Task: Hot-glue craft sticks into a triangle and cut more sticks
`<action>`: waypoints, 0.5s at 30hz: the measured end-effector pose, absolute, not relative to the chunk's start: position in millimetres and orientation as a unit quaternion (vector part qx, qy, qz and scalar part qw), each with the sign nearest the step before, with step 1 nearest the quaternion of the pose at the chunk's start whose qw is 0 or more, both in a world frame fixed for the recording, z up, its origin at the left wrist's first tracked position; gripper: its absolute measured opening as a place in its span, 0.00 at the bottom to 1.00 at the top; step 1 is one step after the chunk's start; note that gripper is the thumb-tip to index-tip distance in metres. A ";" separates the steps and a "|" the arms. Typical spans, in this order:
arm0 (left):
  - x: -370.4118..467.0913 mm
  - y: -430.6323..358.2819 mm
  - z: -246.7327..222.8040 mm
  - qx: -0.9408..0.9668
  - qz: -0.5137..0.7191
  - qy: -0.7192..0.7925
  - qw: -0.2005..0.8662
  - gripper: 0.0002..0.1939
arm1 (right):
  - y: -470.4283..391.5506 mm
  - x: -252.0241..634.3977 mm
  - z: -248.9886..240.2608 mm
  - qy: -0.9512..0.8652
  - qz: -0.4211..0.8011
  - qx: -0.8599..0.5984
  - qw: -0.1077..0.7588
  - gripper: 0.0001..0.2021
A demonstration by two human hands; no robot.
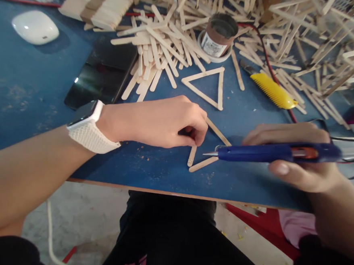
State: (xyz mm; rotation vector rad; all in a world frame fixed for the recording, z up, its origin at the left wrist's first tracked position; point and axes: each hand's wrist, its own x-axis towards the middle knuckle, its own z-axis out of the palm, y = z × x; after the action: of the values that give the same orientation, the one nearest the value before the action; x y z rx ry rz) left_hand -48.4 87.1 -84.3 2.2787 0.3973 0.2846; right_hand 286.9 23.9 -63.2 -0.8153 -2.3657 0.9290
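My left hand (184, 122), with a white-banded watch on its wrist, pinches a wooden stick (192, 155) at the near side of the table. That stick's lower end lies close to the end of a second stick (203, 163); a third stick (218, 132) slants down to the right from my fingertips. My right hand (299, 152) is wrapped round a blue soldering-iron-like tool (257, 153), its thin metal tip pointing left, just right of my left fingertips. Beyond my left hand lies a triangle of three sticks (200, 94).
Loose sticks (161, 44) are heaped across the back of the blue table (155, 174). A brown jar (220, 34), a yellow-handled cutter (272, 89), a black phone (101, 71), a white case (35, 27) and a stick bundle (95, 9) lie around. Cables run at the right.
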 end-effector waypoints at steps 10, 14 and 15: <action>-49.5 84.0 -78.4 0.907 0.134 0.172 0.361 0.15 | 55.2 321.3 -69.0 -0.782 0.267 -0.489 0.281 0.25; -50.0 83.7 -82.1 0.913 0.130 0.165 0.349 0.12 | 56.7 319.2 -64.8 -0.796 0.243 -0.509 0.221 0.25; -50.4 83.9 -83.1 0.914 0.130 0.164 0.348 0.12 | 56.0 320.8 -63.5 -0.795 0.234 -0.518 0.213 0.24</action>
State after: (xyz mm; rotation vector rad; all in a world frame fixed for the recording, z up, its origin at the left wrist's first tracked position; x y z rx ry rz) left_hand -50.4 83.9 -83.1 2.3700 0.4241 0.3371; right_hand 320.8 56.0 -63.5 -1.4385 -2.2073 0.6486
